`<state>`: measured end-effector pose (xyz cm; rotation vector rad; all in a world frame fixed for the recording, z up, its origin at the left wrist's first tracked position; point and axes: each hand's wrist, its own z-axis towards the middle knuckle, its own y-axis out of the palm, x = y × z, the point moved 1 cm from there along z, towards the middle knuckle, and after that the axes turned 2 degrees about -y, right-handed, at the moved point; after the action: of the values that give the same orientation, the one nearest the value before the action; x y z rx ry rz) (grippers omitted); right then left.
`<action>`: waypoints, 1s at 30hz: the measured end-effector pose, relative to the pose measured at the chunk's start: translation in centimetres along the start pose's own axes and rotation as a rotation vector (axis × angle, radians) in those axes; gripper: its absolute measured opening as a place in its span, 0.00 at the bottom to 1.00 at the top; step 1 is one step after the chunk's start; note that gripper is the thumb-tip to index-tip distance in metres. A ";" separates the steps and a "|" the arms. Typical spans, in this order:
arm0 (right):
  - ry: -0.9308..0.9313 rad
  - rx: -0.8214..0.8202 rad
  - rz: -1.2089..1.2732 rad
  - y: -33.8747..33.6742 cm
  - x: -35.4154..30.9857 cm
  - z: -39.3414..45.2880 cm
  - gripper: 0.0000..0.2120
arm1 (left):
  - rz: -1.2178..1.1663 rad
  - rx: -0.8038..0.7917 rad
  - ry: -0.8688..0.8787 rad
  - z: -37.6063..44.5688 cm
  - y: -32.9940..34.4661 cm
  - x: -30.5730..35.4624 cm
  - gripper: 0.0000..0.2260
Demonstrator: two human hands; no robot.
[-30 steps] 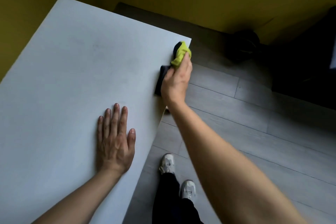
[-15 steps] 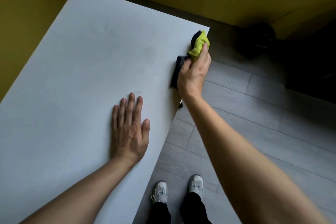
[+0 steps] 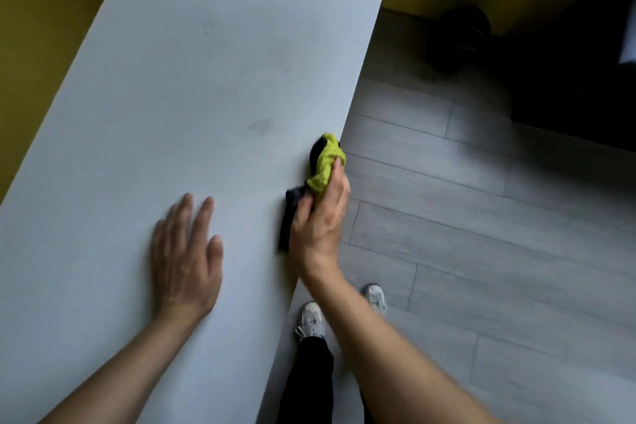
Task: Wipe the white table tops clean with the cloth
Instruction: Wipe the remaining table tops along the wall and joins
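Down at the right-hand edge of the white table top [image 3: 179,107], the right hand [image 3: 321,213] grips a bunched yellow-green cloth [image 3: 325,162], fingers curled round it, the thumb across its near side. A dark part of the cloth hangs below the hand, against the table's edge. The left hand [image 3: 184,258] lies flat on the table top, palm down, fingers straight and slightly spread, holding nothing, near the right hand but apart from it. A faint dark smudge [image 3: 261,126] marks the surface just beyond the cloth. Below, two pale sneakers [image 3: 311,320] stand on the grey plank floor [image 3: 481,234]. Yellow walls [image 3: 41,10] bound the far side.
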<state>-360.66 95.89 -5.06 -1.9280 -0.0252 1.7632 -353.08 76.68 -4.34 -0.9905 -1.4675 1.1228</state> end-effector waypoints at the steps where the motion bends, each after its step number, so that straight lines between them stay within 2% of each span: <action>1: 0.005 0.010 0.002 0.2 -0.1 0.9 0.33 | 0.014 -0.008 -0.043 -2.3 -0.4 -1.6 0.27; 5: -0.004 0.011 -0.010 1.1 -0.1 6.8 0.33 | 0.050 -0.084 -0.168 -8.1 -1.2 -5.8 0.29; 10: 0.063 0.017 -0.031 1.3 -0.6 10.4 0.32 | -0.002 -0.077 -0.197 -8.0 -0.4 -6.1 0.29; 13: 0.066 0.019 -0.044 1.0 -0.7 6.1 0.31 | -0.015 -0.052 -0.202 -8.1 -0.2 -6.0 0.29; 20: 0.080 -0.038 -0.015 -1.5 -0.1 -14.4 0.31 | -0.035 -0.046 -0.197 -8.0 -0.3 -6.2 0.29; 22: 0.101 -0.059 -0.019 -2.0 -0.1 -17.8 0.32 | -0.037 -0.048 -0.196 -7.9 -0.2 -6.3 0.29; 26: 0.109 -0.014 -0.012 -1.3 -0.2 -16.5 0.32 | -0.031 -0.051 -0.192 -7.9 -0.2 -6.4 0.29; 30: 0.084 0.026 -0.030 -0.4 -0.4 -8.8 0.32 | -0.022 -0.025 -0.185 -8.0 -0.1 -6.4 0.29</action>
<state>-352.39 92.99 -4.42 -1.9712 -0.0015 1.6539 -344.13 71.74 -5.07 -0.9046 -1.6392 1.2080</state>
